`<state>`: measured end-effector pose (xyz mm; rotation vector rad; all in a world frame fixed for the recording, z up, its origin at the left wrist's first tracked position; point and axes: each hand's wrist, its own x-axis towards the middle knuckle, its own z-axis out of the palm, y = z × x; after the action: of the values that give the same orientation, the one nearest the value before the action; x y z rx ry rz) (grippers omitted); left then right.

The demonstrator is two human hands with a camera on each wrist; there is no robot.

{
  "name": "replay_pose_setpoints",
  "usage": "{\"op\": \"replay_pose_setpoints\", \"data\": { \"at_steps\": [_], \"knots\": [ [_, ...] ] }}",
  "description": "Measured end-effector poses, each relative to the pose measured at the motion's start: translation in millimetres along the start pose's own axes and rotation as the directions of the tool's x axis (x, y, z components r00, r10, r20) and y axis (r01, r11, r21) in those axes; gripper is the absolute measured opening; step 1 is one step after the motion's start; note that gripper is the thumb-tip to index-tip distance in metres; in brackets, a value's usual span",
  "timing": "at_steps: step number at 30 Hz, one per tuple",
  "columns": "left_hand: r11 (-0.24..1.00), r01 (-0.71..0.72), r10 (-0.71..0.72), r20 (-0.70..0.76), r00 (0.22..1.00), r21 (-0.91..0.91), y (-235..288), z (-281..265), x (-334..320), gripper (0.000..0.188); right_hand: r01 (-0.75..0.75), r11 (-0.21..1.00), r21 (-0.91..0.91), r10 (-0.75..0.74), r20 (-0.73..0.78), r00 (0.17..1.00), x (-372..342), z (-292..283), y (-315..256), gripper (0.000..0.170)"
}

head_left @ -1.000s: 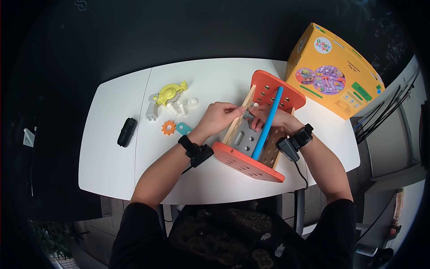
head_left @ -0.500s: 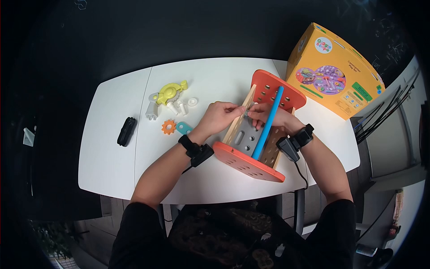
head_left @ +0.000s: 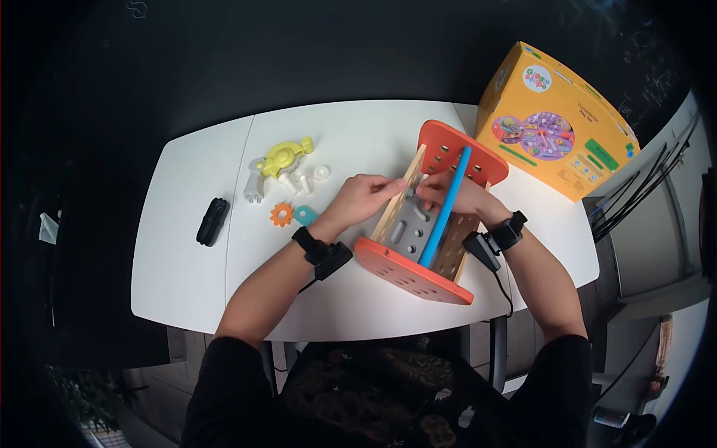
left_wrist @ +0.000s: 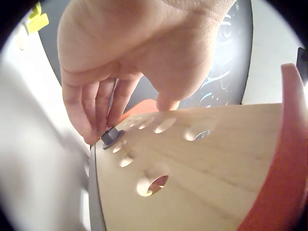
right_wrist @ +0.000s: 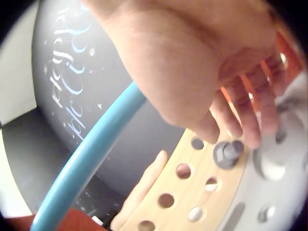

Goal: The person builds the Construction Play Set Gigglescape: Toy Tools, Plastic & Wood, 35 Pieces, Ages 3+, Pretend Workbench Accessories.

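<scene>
A toy frame with red ends (head_left: pixel 411 272), a blue bar (head_left: pixel 446 209) and a grey perforated base stands at table right. The left hand (head_left: pixel 367 200) is at its wooden side panel (left_wrist: pixel 202 163); its fairly straight fingers touch a grey bolt head (left_wrist: pixel 112 136) on the outer face, the thumb at the top edge. Inside the frame, under the blue bar, is the right hand (head_left: pixel 463 198). Its extended fingers are beside a grey nut (right_wrist: pixel 223 155) on the bolt's protruding end, thumb near the panel; whether they touch it cannot be told.
On the white table (head_left: pixel 179 276), left of the frame, lie a yellow-green toy piece (head_left: pixel 284 157), white bolts (head_left: pixel 302 183), an orange gear (head_left: pixel 281 214), a teal strip (head_left: pixel 304 215) and a black case (head_left: pixel 213 222). A yellow box (head_left: pixel 553 127) stands behind right.
The right hand's fingers have drawn slightly right, back from the panel's inner side, and straightened somewhat. The left hand stays at the panel. The head view has shifted slightly.
</scene>
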<state>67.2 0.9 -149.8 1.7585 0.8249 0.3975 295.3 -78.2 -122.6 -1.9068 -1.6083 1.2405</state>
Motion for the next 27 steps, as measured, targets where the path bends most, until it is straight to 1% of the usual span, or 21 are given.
{"op": "replay_pose_setpoints", "data": {
  "at_steps": [1,2,3,4,5,6,7,8,10,11,12,13,15,16,17,19,20,22,24,25,27],
  "knots": [
    [1.0,-0.003,0.003,0.0,1.0,0.0,-1,-1,-3,0.043,0.073,0.996,-0.059,-0.075,-0.034,0.997,-5,-3,-1,0.034],
    [0.993,-0.115,0.116,-0.067,0.991,0.026,-4,-2,-8,0.045,0.072,0.996,-0.06,-0.075,-0.037,0.997,-13,-7,-1,0.034],
    [0.973,-0.221,0.227,-0.129,0.965,0.059,-6,-2,-13,0.047,0.155,0.96,-0.235,-0.178,-0.08,0.981,-23,-10,-2,0.034],
    [0.973,-0.223,0.228,-0.128,0.965,0.059,-5,-4,-19,0.047,0.222,0.887,-0.405,-0.285,-0.103,0.953,-31,-12,-1,0.034],
    [0.943,-0.32,0.33,-0.154,0.931,0.085,-1,-8,-28,0.042,0.221,0.886,-0.407,-0.285,-0.103,0.953,-37,-14,5,0.034],
    [0.904,-0.412,0.426,-0.18,0.886,0.115,3,-12,-37,0.038,0.294,0.841,-0.454,-0.391,-0.135,0.911,-43,-17,11,0.035],
    [0.905,-0.409,0.424,-0.184,0.887,0.115,6,-16,-47,0.038,0.361,0.786,-0.502,-0.494,-0.157,0.855,-47,-17,15,0.036],
    [0.872,-0.478,0.488,-0.116,0.865,0.105,7,-19,-58,0.033,0.377,0.761,-0.528,-0.543,-0.199,0.816,-57,-17,9,0.029],
    [0.835,-0.542,0.548,-0.052,0.835,0.092,5,-25,-71,0.028,0.346,0.812,-0.471,-0.49,-0.226,0.842,-74,-28,-3,0.024],
    [0.763,-0.642,0.643,0.02,0.766,0.075,3,-27,-75,0.026,0.304,0.859,-0.411,-0.429,-0.256,0.866,-81,-33,-5,0.02],
    [0.679,-0.733,0.728,0.09,0.68,0.047,2,-28,-79,0.026,0.35,0.806,-0.477,-0.528,-0.312,0.79,-87,-35,-3,0.014],
    [0.679,-0.733,0.728,0.089,0.68,0.046,4,-27,-84,0.026,0.35,0.806,-0.477,-0.528,-0.312,0.79,-88,-35,-4,0.014],
    [0.706,-0.704,0.69,0.15,0.708,0.075,10,-25,-92,0.03,0.344,0.767,-0.542,-0.624,-0.503,0.598,-92,-34,-7,0.016],
    [0.704,-0.706,0.691,0.153,0.706,0.075,9,-23,-94,0.03,0.277,0.694,-0.665,-0.697,-0.521,0.493,-89,-33,-6,0.022],
    [0.727,-0.68,0.665,0.149,0.732,0.094,7,-22,-93,0.031,0.275,0.693,-0.666,-0.697,-0.523,0.49,-87,-32,-2,0.022],
    [0.745,-0.657,0.642,0.143,0.753,0.118,3,-23,-90,0.033,0.194,0.689,-0.699,-0.706,-0.587,0.396,-81,-32,6,0.03],
    [0.742,-0.656,0.642,0.135,0.755,0.14,0,-25,-89,0.033,0.195,0.687,-0.7,-0.709,-0.586,0.391,-83,-34,7,0.03],
    [0.738,-0.654,0.641,0.128,0.756,0.164,-4,-31,-92,0.034,0.28,0.805,-0.523,-0.579,-0.591,0.561,-89,-35,12,0.034],
    [0.815,-0.55,0.557,0.014,0.83,0.184,-8,-37,-95,0.037,0.248,0.846,-0.472,-0.518,-0.618,0.592,-98,-35,10,0.034],
    [0.814,-0.55,0.557,0.017,0.83,0.184,-11,-40,-96,0.037,0.211,0.884,-0.418,-0.451,-0.639,0.623,-103,-35,10,0.034],
    [0.892,-0.42,0.442,-0.127,0.888,0.166,-15,-45,-97,0.041,0.252,0.891,-0.379,-0.451,-0.665,0.595,-106,-31,17,0.033]
  ]
}}
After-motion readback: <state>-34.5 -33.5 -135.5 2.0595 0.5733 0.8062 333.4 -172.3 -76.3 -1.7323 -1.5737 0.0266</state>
